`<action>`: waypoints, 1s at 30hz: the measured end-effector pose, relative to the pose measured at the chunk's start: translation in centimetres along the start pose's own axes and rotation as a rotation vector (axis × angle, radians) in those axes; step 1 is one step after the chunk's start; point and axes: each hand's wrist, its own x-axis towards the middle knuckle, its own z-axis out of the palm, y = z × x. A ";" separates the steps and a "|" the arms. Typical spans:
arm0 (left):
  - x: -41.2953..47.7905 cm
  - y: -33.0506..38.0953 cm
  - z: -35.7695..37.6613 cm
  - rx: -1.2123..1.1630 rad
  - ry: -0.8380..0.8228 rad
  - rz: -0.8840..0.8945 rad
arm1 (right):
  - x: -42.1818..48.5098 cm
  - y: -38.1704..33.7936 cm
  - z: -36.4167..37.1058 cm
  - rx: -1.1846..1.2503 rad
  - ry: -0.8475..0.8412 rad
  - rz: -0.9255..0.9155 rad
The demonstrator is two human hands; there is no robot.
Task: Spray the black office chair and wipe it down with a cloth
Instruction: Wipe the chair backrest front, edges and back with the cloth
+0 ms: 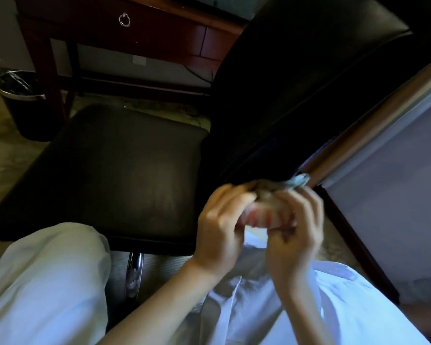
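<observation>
The black office chair fills the view: its seat [115, 175] lies in front of me and its backrest [309, 78] rises at the upper right. Both hands are together at the lower edge of the backrest, blurred. My left hand [222, 225] and my right hand [297, 227] both curl round a bunched cloth [264, 216] that shows pale fabric with red stripes. A blue-green corner of fabric [300, 181] sticks out above my right hand, touching the backrest's edge. No spray bottle is in view.
A dark wooden desk [139, 38] with a ring-pull drawer stands behind the chair. A black waste bin [25, 105] is on the carpet at the left. A wood-edged pale panel [388, 170] stands close on the right. The chrome chair base [134, 272] shows between my knees.
</observation>
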 end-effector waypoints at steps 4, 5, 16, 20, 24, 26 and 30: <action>6.3 4.6 -1.3 -0.100 0.001 0.100 | 6.4 -3.7 -3.3 -0.057 0.090 -0.145; 7.7 5.4 -1.6 -0.112 0.000 0.133 | 7.7 -4.4 -4.1 -0.081 0.104 -0.183; 2.3 -0.1 -1.8 -0.105 -0.102 0.058 | 2.2 -1.2 -1.8 -0.078 -0.024 -0.118; -4.1 -4.5 -0.9 -0.006 -0.119 -0.065 | -5.5 1.8 2.1 -0.005 -0.050 0.055; -8.6 -7.3 0.3 0.057 -0.155 -0.239 | -11.3 3.6 6.0 -0.023 0.020 0.312; -9.7 -8.2 1.1 0.076 -0.160 -0.310 | -12.4 4.3 7.0 -0.061 0.020 0.379; -11.7 -9.2 1.9 0.090 -0.185 -0.401 | -13.8 5.3 7.3 -0.083 -0.095 0.419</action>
